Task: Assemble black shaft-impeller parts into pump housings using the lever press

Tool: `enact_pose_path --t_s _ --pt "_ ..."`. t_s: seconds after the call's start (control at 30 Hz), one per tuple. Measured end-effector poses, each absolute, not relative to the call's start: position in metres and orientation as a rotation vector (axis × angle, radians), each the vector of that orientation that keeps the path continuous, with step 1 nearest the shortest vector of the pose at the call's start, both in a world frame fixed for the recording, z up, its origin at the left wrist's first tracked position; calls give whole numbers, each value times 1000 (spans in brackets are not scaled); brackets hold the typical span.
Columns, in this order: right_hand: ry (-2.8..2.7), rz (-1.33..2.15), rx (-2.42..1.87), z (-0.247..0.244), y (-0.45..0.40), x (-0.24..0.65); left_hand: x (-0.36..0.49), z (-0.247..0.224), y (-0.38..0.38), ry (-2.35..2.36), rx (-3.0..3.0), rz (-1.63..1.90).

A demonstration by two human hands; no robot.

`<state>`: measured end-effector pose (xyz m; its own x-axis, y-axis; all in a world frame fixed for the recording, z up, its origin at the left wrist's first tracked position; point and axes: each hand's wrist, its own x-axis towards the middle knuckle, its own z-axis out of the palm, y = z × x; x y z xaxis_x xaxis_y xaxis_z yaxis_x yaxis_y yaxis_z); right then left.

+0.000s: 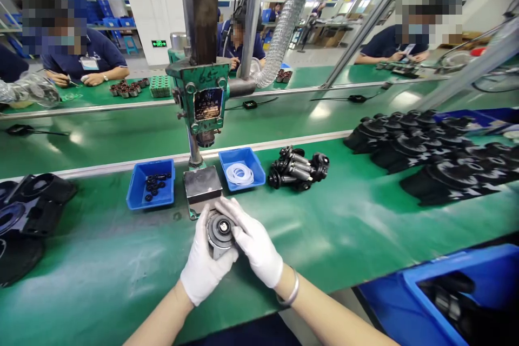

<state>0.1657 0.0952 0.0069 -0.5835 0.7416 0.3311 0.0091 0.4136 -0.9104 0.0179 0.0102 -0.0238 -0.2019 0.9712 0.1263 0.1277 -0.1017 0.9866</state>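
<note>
A round grey and black part (pixel 221 231) with a small bright centre is held over the green bench, just in front of the press. My left hand (pixel 207 265), in a white glove, is wrapped round its left and lower side. On its upper right side lies my right hand (pixel 255 240), also gloved, with the fingers curled against the rim. Behind both hands is the press's metal block (pixel 203 184), below the green press head (pixel 205 97). The underside of the round part is hidden by my hands.
Blue trays hold small black rings (pixel 171 200) and white rings (pixel 240 174). Right of them lies a pile of black and grey parts (pixel 299 168). Black housings (pixel 438 157) stand at right, more parts (pixel 32 211) at left. A blue bin (pixel 411 275) is lower right. People sit opposite.
</note>
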Motion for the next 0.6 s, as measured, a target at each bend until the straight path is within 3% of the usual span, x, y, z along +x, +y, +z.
enact_pose_path --t_s 0.17,0.33,0.5,0.6 --pt "-1262 1295 -803 16 101 179 18 -22 9 1476 1261 1359" --pt "-1784 1329 -692 11 98 159 18 -23 10 1435 1240 1382" --pt "-1401 1112 -952 11 106 186 17 -28 7 1478 1261 1342" --pt "-1634 862 -1100 30 136 193 17 -31 5 1492 1260 1357"
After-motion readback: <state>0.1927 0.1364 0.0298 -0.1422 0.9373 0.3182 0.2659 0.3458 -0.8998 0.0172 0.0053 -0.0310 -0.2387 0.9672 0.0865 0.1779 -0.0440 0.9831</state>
